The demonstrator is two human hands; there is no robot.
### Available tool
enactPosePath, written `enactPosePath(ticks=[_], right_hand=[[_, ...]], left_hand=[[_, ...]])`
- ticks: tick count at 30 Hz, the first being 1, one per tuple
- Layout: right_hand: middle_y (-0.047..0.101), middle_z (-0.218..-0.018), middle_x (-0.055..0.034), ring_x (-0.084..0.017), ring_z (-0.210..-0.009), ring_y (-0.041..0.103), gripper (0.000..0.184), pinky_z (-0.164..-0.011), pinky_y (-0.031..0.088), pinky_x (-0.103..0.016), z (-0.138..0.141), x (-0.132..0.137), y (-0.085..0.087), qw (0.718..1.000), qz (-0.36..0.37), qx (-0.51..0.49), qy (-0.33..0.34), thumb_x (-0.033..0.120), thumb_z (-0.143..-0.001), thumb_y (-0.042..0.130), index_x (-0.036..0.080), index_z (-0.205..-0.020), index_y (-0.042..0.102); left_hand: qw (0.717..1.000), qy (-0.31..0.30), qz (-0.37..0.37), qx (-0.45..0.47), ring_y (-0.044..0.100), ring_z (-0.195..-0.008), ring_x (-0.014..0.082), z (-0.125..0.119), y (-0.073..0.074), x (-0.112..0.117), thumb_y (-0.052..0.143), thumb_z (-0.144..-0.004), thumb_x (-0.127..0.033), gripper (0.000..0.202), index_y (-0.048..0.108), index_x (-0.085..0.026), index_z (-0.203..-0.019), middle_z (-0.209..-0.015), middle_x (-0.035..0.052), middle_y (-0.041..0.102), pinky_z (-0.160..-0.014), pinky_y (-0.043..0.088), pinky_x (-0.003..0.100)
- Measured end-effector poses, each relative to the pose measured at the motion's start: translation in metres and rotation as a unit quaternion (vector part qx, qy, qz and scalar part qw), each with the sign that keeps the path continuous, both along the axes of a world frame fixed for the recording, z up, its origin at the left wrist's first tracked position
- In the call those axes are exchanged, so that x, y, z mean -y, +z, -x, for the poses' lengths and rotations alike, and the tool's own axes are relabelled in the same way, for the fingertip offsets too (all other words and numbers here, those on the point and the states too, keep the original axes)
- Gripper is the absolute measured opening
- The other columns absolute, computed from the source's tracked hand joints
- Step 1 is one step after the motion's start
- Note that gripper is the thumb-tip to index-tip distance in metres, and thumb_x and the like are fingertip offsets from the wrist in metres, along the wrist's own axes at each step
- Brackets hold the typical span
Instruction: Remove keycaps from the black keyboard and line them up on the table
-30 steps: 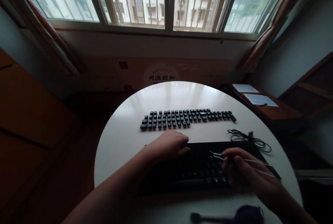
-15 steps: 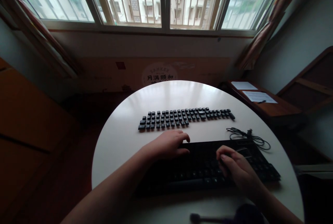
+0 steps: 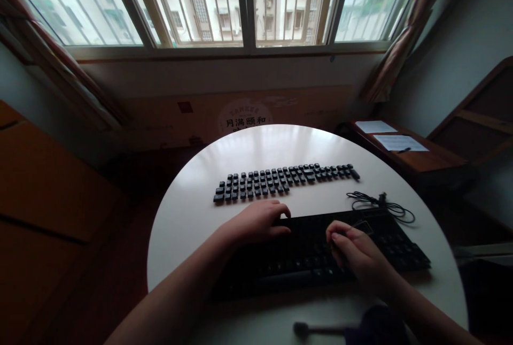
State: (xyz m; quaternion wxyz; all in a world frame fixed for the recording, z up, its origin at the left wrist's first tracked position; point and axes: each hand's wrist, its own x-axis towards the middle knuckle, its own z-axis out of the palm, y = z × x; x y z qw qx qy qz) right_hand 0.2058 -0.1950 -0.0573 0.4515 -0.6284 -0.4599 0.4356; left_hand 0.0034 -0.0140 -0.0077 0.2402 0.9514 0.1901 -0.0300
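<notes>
A black keyboard (image 3: 385, 243) lies on the round white table (image 3: 188, 216), close to me. My left hand (image 3: 256, 221) rests on the keyboard's upper left edge, fingers loosely stretched over it and holding nothing. My right hand (image 3: 355, 251) is bent down over the keys in the middle, fingers pinched together. A thin wire loop of a keycap puller (image 3: 363, 225) shows just beyond its knuckles. Rows of loose black keycaps (image 3: 280, 179) are laid out on the table beyond the keyboard.
A coiled black cable (image 3: 380, 207) lies at the keyboard's far right corner. A dark brush (image 3: 316, 329) and a purple object (image 3: 377, 323) sit at the near table edge. A low wooden side table with papers (image 3: 396, 143) stands to the right. A cardboard box (image 3: 244, 115) leans under the window.
My right hand has moved left and up the keyboard, and the puller's long wires, plain a second ago, are now mostly hidden by it. My left hand has stayed put.
</notes>
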Motion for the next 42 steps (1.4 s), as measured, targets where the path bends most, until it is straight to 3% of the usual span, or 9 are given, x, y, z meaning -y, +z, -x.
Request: enactPosePath(ticks=[5,8,14,17,19,25,29,33,42], right_hand=[[0.046,-0.055,0.0043,-0.014,-0.049,0.043,0.027,-0.05,0.031,-0.026,0.008,0.012,0.001,0.981,-0.063,0.177,0.04,0.037,-0.097,0.04,0.022,-0.082,0.056],[0.045,-0.055,0.0045,-0.014,-0.049,0.043,0.025,-0.052,0.031,-0.026,0.012,0.015,0.002,0.973,-0.093,0.207,0.034,0.034,-0.097,0.042,0.022,-0.08,0.055],[0.046,-0.052,0.0054,-0.012,-0.046,0.04,0.028,-0.046,0.029,-0.023,0.003,0.009,-0.005,0.996,-0.076,-0.006,-0.034,0.043,-0.097,0.044,0.021,-0.082,0.053],[0.045,-0.053,0.0064,-0.011,-0.047,0.039,0.027,-0.045,0.029,-0.02,0.001,0.006,-0.007,0.982,-0.074,-0.121,-0.122,0.046,-0.094,0.05,0.022,-0.081,0.049],[0.045,-0.056,0.0062,-0.011,-0.049,0.041,0.027,-0.045,0.03,-0.02,0.003,0.007,-0.008,0.978,-0.078,-0.136,-0.134,0.046,-0.094,0.054,0.022,-0.083,0.05],[0.054,-0.068,0.002,-0.013,-0.059,0.05,0.023,-0.056,0.041,-0.022,0.009,0.017,-0.015,0.986,-0.166,0.03,-0.003,0.038,-0.103,0.046,0.022,-0.092,0.059],[0.055,-0.069,0.0028,-0.01,-0.055,0.047,0.016,-0.053,0.038,-0.021,0.012,0.016,-0.023,0.946,-0.276,0.143,0.087,0.028,-0.102,0.047,0.024,-0.092,0.059],[0.054,-0.072,0.0024,-0.009,-0.052,0.042,0.011,-0.048,0.033,-0.021,0.017,0.011,-0.03,0.909,-0.363,0.175,0.103,0.025,-0.102,0.047,0.025,-0.097,0.058],[0.056,-0.072,0.0008,-0.011,-0.052,0.045,0.014,-0.047,0.034,-0.021,0.015,0.008,-0.032,0.896,-0.392,0.2,0.06,0.024,-0.1,0.048,0.025,-0.094,0.061]], left_hand=[[1.0,0.009,0.009,0.011,0.064,-0.098,0.0229,0.001,-0.005,-0.003,0.07,-0.087,-0.038,0.033,0.067,-0.023,-0.117,-0.114,0.0054,0.068,-0.081,0.048,0.031],[1.0,0.013,0.015,0.008,0.063,-0.096,0.0225,0.0,-0.006,-0.004,0.071,-0.086,-0.039,0.033,0.068,-0.023,-0.115,-0.111,0.0049,0.069,-0.079,0.048,0.03],[0.999,0.02,0.024,0.006,0.063,-0.093,0.0229,0.0,-0.007,-0.005,0.071,-0.086,-0.04,0.032,0.068,-0.025,-0.115,-0.106,0.0048,0.069,-0.077,0.047,0.031],[0.999,0.019,0.027,0.005,0.063,-0.093,0.0231,0.0,-0.009,-0.006,0.071,-0.087,-0.04,0.032,0.068,-0.025,-0.115,-0.105,0.0046,0.069,-0.078,0.048,0.032],[1.0,0.018,0.021,0.001,0.063,-0.095,0.0237,0.001,-0.006,-0.004,0.07,-0.087,-0.039,0.032,0.068,-0.024,-0.115,-0.108,0.005,0.068,-0.08,0.049,0.033],[0.999,0.021,-0.045,0.023,0.062,-0.104,0.0258,0.007,0.028,0.022,0.068,-0.089,-0.032,0.032,0.065,-0.024,-0.12,-0.12,0.0077,0.064,-0.088,0.049,0.037],[0.999,0.0,-0.027,0.027,0.063,-0.1,0.0249,0.006,0.045,0.041,0.067,-0.091,-0.037,0.035,0.063,-0.025,-0.123,-0.114,0.0066,0.065,-0.082,0.051,0.034],[0.999,-0.043,0.006,0.014,0.064,-0.094,0.0219,-0.001,0.043,0.048,0.065,-0.093,-0.035,0.019,0.066,-0.024,-0.108,-0.108,0.0046,0.067,-0.079,0.051,0.031],[0.997,-0.067,0.041,0.022,0.062,-0.086,0.0188,-0.004,0.04,0.046,0.059,-0.094,-0.032,0.013,0.064,-0.022,-0.1,-0.099,0.0044,0.064,-0.076,0.049,0.027]])
